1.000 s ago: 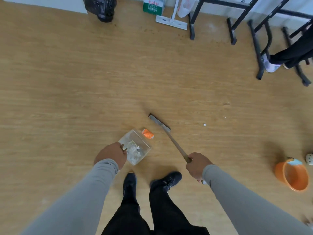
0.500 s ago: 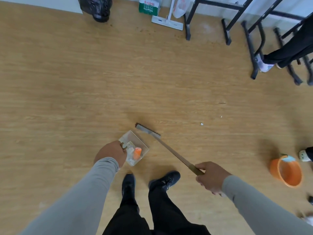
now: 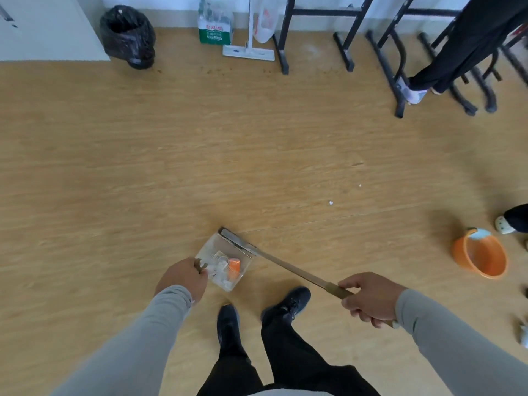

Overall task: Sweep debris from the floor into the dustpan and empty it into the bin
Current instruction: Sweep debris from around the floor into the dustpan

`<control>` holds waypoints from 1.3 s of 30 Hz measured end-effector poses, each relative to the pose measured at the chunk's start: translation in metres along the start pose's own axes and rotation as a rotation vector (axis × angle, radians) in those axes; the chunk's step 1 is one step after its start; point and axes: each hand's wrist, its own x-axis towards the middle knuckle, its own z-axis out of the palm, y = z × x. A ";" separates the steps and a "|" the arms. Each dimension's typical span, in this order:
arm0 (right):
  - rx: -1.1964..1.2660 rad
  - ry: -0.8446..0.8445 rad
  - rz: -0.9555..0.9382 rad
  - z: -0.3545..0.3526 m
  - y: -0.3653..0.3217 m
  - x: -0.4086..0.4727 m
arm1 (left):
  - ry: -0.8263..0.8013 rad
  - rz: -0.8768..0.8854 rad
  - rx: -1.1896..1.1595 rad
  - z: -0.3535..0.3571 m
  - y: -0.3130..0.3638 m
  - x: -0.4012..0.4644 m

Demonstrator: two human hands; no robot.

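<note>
Dustpan (image 3: 225,262) (clear, holding debris) gripped by left hand (image 3: 183,278); right hand (image 3: 368,298) grips broom (image 3: 285,265).

Light is bright, even and diffuse; you cast only soft shadows on the floor (image 3: 143,167) just below your left hand (image 3: 183,278). Wide-angle bending warps the edges well beyond both hands. Slight overall softness, possibly motion blur.

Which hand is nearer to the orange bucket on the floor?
The right hand: it is nearer to the orange bucket, gripping the broom handle. The left hand holds the dustpan, farther away.
</note>
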 end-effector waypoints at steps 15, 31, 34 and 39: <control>0.496 0.272 0.029 -0.054 0.098 -0.011 | 0.003 0.248 0.067 -0.048 0.152 -0.002; 0.686 0.305 0.180 -0.195 0.131 0.020 | 0.007 0.381 0.157 -0.039 0.339 0.035; 0.708 0.304 0.190 -0.209 0.128 0.035 | -0.026 0.399 0.179 -0.040 0.367 0.052; 0.728 0.313 0.215 -0.231 0.107 0.047 | -0.086 0.457 0.217 -0.040 0.406 0.092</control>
